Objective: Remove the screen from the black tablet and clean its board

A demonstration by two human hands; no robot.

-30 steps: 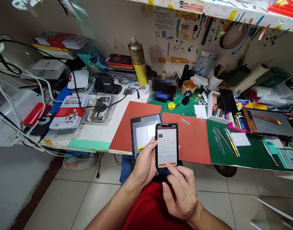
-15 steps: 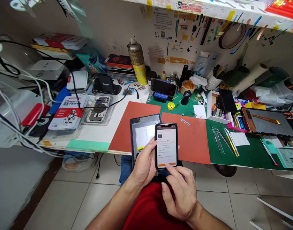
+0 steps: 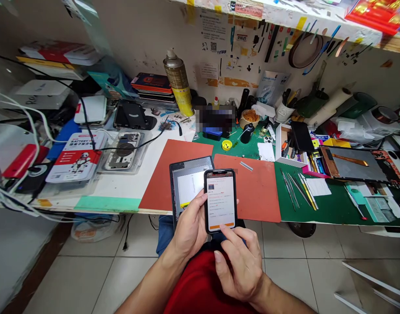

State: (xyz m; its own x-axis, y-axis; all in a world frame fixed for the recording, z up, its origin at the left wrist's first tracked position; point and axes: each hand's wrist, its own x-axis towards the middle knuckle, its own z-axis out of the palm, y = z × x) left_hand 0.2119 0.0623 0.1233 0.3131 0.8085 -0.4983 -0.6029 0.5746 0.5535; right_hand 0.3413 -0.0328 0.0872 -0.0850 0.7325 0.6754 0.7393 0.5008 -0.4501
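Observation:
A black-framed phone (image 3: 220,203) with a lit, mostly white screen is held upright in my left hand (image 3: 191,226), whose thumb lies along its left edge. My right hand (image 3: 241,261) is just below, its index fingertip at the orange bar near the bottom of the screen. The right hand's thumb is apart from its fingers, and it holds nothing. Behind the phone and left hand, a dark-framed tablet-like panel (image 3: 190,187) rests partly over the table's front edge, its lower part hidden.
Red-brown mats (image 3: 257,187) lie on the table beneath the panel. To the right are several tweezers (image 3: 289,189), a white box of tools (image 3: 290,146) and a dark flat panel (image 3: 353,163). A spray can (image 3: 180,87), plastic cases (image 3: 77,157) and cables stand left.
The whole view has shifted, so the table objects and hands appear slightly further left. The phone stays in my left hand, and the right index finger stays at the bar.

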